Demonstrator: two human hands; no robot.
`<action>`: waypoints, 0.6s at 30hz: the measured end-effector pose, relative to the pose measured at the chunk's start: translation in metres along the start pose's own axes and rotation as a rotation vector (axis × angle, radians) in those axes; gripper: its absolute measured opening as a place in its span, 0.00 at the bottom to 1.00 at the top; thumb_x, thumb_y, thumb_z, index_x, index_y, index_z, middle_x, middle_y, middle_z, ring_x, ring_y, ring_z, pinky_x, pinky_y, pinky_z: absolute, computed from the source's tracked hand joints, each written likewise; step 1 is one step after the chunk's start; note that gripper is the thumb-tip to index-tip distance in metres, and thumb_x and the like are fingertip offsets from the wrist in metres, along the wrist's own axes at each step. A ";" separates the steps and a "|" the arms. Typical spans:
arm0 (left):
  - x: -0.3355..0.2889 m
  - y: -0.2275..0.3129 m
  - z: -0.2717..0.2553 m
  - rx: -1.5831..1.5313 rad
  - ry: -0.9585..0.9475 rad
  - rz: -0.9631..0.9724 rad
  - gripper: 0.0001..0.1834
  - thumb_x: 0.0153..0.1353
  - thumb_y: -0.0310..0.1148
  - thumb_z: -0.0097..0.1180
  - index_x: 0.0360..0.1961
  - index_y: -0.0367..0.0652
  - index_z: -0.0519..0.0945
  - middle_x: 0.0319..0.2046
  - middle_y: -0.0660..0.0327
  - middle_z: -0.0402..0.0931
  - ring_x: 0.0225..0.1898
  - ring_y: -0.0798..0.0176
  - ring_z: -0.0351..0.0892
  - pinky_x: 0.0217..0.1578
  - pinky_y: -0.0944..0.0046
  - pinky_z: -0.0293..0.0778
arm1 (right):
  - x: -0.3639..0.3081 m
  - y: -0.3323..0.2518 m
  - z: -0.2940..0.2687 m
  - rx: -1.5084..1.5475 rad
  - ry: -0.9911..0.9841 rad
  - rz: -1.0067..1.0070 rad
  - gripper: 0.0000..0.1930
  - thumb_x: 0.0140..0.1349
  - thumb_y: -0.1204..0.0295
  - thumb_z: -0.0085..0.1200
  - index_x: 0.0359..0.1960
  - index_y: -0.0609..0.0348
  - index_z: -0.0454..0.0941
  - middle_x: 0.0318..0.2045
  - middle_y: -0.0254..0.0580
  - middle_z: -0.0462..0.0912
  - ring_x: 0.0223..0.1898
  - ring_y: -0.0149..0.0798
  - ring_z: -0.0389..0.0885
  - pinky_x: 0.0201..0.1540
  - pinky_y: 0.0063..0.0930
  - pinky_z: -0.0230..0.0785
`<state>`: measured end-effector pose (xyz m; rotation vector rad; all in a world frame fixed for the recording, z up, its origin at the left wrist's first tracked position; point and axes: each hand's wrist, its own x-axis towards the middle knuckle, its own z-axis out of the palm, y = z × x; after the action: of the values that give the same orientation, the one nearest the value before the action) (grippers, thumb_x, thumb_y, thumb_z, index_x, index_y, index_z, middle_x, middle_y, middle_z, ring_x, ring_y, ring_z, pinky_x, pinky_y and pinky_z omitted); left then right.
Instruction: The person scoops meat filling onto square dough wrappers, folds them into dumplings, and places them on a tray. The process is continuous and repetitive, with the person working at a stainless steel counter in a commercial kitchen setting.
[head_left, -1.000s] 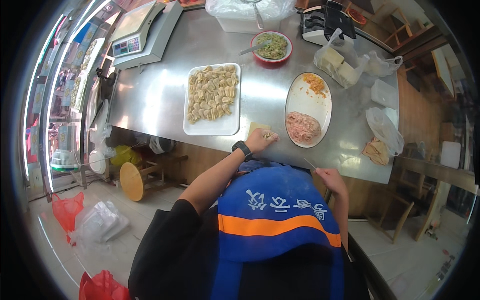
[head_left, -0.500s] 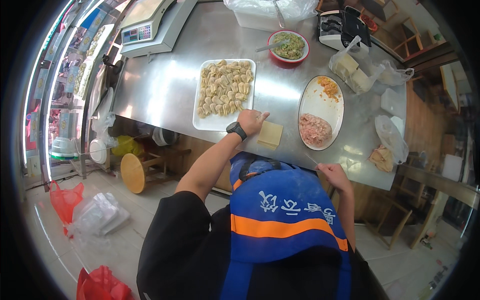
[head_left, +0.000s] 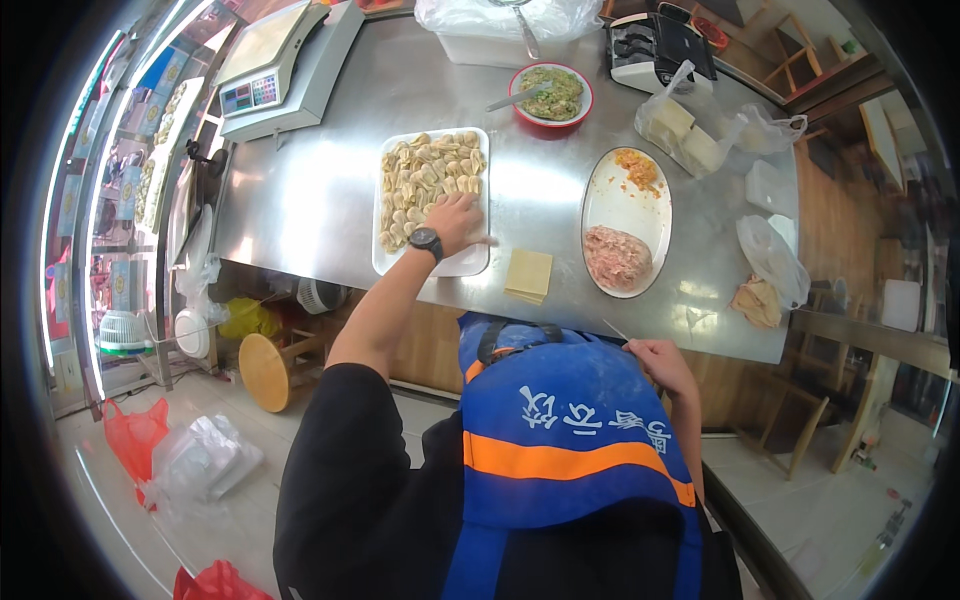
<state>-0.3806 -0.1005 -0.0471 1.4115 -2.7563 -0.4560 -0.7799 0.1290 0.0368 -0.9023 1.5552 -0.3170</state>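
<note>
My left hand (head_left: 457,222) reaches over the white tray (head_left: 462,264), at the lower right of the rows of folded dumplings (head_left: 425,180). Its thumb stands out to the side, apart from the other fingers, whose tips are partly hidden against the dumplings. To the right of the tray lies a stack of square yellowish wrappers (head_left: 528,275). By the table's front edge my right hand (head_left: 660,362) is closed on a thin stick (head_left: 614,330) that points up and left. Beyond it, an oval plate (head_left: 622,212) bears a mound of minced meat (head_left: 616,257) and some orange mash (head_left: 638,172).
A red-rimmed bowl (head_left: 586,108) of green filling with a spoon stands at the back. Beside it are a lidless-looking white tub (head_left: 480,48) under plastic and a black-and-white machine (head_left: 650,50). Bagged wrappers (head_left: 690,130) lie right; a scale (head_left: 270,75) sits left.
My left hand has moved left from beside the wrapper stack onto the tray's dumplings. The right hand stays near the table edge with the stick. The whole view has shifted slightly.
</note>
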 end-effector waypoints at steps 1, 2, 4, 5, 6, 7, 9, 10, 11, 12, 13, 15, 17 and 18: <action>-0.009 -0.001 0.000 0.028 0.114 0.071 0.27 0.50 0.58 0.60 0.40 0.46 0.81 0.54 0.57 0.71 0.56 0.51 0.67 0.54 0.51 0.62 | 0.000 0.002 0.001 0.008 0.008 0.004 0.17 0.63 0.62 0.52 0.36 0.68 0.82 0.27 0.35 0.83 0.31 0.26 0.75 0.37 0.23 0.68; -0.017 0.000 0.000 0.055 0.229 0.141 0.28 0.50 0.58 0.60 0.42 0.47 0.81 0.54 0.57 0.70 0.57 0.50 0.66 0.56 0.50 0.61 | -0.001 0.004 0.001 0.015 0.014 0.007 0.17 0.63 0.62 0.52 0.36 0.68 0.82 0.27 0.35 0.83 0.31 0.26 0.76 0.38 0.23 0.68; -0.032 0.009 0.002 0.025 0.311 0.125 0.25 0.52 0.51 0.62 0.45 0.46 0.79 0.53 0.55 0.72 0.56 0.47 0.67 0.57 0.50 0.61 | -0.001 0.007 0.004 0.028 0.018 0.013 0.17 0.64 0.62 0.52 0.36 0.68 0.82 0.28 0.36 0.83 0.31 0.26 0.76 0.38 0.23 0.68; -0.038 0.016 0.013 -0.017 0.381 0.107 0.23 0.52 0.49 0.62 0.44 0.45 0.79 0.51 0.55 0.73 0.55 0.48 0.68 0.56 0.50 0.62 | -0.001 0.008 0.005 0.032 0.018 0.015 0.17 0.64 0.62 0.52 0.36 0.68 0.82 0.28 0.36 0.83 0.31 0.26 0.76 0.38 0.23 0.68; -0.041 0.025 0.021 -0.063 0.450 0.090 0.20 0.53 0.46 0.62 0.42 0.45 0.80 0.49 0.55 0.75 0.53 0.49 0.70 0.55 0.51 0.63 | -0.001 0.008 0.006 0.036 0.020 0.018 0.17 0.64 0.63 0.51 0.36 0.68 0.82 0.28 0.36 0.83 0.31 0.26 0.76 0.38 0.23 0.68; -0.044 0.044 0.023 -0.211 0.391 0.106 0.17 0.52 0.42 0.62 0.40 0.45 0.80 0.45 0.55 0.77 0.49 0.50 0.72 0.52 0.51 0.65 | -0.001 0.009 0.007 0.031 0.034 0.000 0.17 0.64 0.62 0.51 0.36 0.67 0.82 0.28 0.37 0.84 0.31 0.27 0.77 0.38 0.24 0.69; -0.043 0.073 0.041 -0.366 0.257 0.153 0.09 0.52 0.36 0.61 0.32 0.44 0.81 0.34 0.58 0.79 0.39 0.52 0.76 0.44 0.55 0.69 | 0.003 0.005 0.011 0.014 0.060 -0.035 0.18 0.65 0.61 0.50 0.36 0.67 0.81 0.28 0.38 0.84 0.31 0.29 0.78 0.37 0.26 0.69; -0.041 0.093 0.044 -0.376 0.188 0.175 0.08 0.54 0.35 0.59 0.31 0.43 0.79 0.32 0.57 0.78 0.37 0.51 0.75 0.41 0.56 0.69 | 0.007 0.008 0.011 -0.013 0.096 -0.067 0.19 0.65 0.59 0.49 0.36 0.67 0.81 0.27 0.41 0.83 0.31 0.31 0.78 0.37 0.28 0.69; -0.036 0.107 0.044 -0.298 0.092 0.163 0.08 0.54 0.35 0.57 0.32 0.43 0.78 0.32 0.55 0.77 0.37 0.50 0.75 0.41 0.55 0.70 | 0.015 0.013 0.013 -0.042 0.132 -0.099 0.20 0.65 0.58 0.48 0.35 0.67 0.81 0.27 0.43 0.83 0.31 0.33 0.79 0.37 0.29 0.69; -0.029 0.117 0.045 -0.219 -0.002 0.154 0.09 0.55 0.35 0.56 0.33 0.42 0.77 0.32 0.54 0.76 0.38 0.49 0.75 0.41 0.54 0.70 | 0.022 0.015 0.013 -0.071 0.168 -0.133 0.21 0.65 0.57 0.47 0.35 0.67 0.81 0.27 0.46 0.83 0.31 0.35 0.80 0.37 0.31 0.69; -0.025 0.121 0.046 -0.212 -0.031 0.118 0.09 0.55 0.35 0.55 0.34 0.42 0.77 0.32 0.53 0.76 0.38 0.49 0.75 0.41 0.53 0.70 | 0.025 0.011 0.011 -0.122 0.208 -0.120 0.22 0.65 0.57 0.46 0.34 0.67 0.80 0.27 0.49 0.82 0.30 0.39 0.79 0.36 0.33 0.69; -0.017 0.125 0.048 -0.191 -0.085 0.043 0.10 0.55 0.35 0.54 0.35 0.41 0.76 0.33 0.51 0.75 0.39 0.48 0.76 0.42 0.52 0.71 | 0.034 0.000 0.008 -0.224 0.283 -0.100 0.23 0.65 0.55 0.44 0.32 0.68 0.79 0.26 0.54 0.80 0.30 0.46 0.79 0.36 0.36 0.68; -0.013 0.126 0.047 -0.168 -0.159 0.044 0.10 0.54 0.34 0.54 0.36 0.39 0.76 0.34 0.49 0.75 0.39 0.47 0.75 0.43 0.52 0.72 | 0.045 -0.006 0.007 -0.301 0.347 -0.104 0.22 0.65 0.55 0.45 0.32 0.66 0.79 0.24 0.53 0.79 0.28 0.46 0.79 0.34 0.36 0.68; -0.012 0.125 0.045 -0.152 -0.197 0.045 0.11 0.54 0.33 0.54 0.36 0.39 0.76 0.34 0.48 0.75 0.40 0.47 0.75 0.43 0.52 0.72 | 0.050 -0.010 0.009 -0.335 0.379 -0.107 0.22 0.64 0.55 0.46 0.33 0.65 0.79 0.23 0.53 0.79 0.27 0.46 0.79 0.33 0.36 0.68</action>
<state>-0.4792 -0.0113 -0.0558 1.3337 -2.8218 -0.8253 -0.7657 0.0908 0.0059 -1.2422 1.9502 -0.3221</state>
